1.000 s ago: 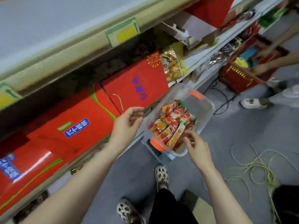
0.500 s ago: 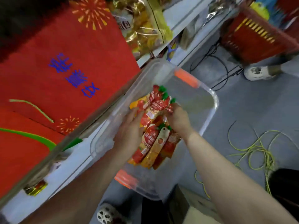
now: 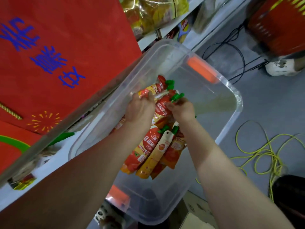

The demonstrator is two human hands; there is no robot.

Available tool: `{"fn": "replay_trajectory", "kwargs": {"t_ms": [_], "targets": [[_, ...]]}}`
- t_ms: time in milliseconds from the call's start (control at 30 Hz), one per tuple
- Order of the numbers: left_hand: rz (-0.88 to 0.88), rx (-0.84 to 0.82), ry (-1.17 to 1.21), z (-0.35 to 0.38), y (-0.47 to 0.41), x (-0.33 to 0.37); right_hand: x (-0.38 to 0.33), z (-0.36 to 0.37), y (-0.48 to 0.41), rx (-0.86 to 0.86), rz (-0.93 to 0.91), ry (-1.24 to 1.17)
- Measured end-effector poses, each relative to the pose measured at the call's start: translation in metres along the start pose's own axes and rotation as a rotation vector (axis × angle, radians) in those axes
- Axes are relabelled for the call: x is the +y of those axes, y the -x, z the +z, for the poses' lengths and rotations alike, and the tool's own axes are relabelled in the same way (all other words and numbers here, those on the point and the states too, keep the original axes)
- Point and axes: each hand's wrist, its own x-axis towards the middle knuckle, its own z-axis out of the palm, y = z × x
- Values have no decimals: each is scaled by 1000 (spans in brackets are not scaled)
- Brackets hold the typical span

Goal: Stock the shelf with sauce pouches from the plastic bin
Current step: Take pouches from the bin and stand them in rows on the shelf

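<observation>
Both arms reach fwd & down, side by side. L hand (image 3: 140, 110) & R hand (image 3: 182, 110) curl fingers round sauce pouches (image 3: 162, 104).

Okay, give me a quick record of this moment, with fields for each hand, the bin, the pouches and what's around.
left hand: grips the held pouches inside the bin
right hand: grips the same bunch near its green caps
plastic bin: clear, orange handles, beside the shelf
loose pouches: several lie in the bin under the hands
red boxes: on the shelf
yellow cord: on the floor
</observation>
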Motion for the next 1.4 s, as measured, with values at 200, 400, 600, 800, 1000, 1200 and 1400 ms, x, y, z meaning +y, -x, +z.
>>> {"fn": "replay_trajectory", "kwargs": {"t_ms": [200,400,600,800,1000,1200,1400], "targets": [[-52,119,324,-14,47,-12,20,-6,38,9,37,-728],[-298,23,1150,-30,104,-32,3,-25,80,-107,50,-997],[-396,48,1664,-77,177,-57,-42,-50,150,-140,-10,-1073],[-551,254,1742,-108,257,-112,-81,-38,255,-193,-257,-796],[-599,506,1823,-146,369,-194,-127,8,376,-346,-472,-682],[-581,764,1825,-170,477,-277,-186,59,491,-501,-719,-613],[-415,873,1706,-192,569,-334,-238,106,599,-670,-988,-443]]}}
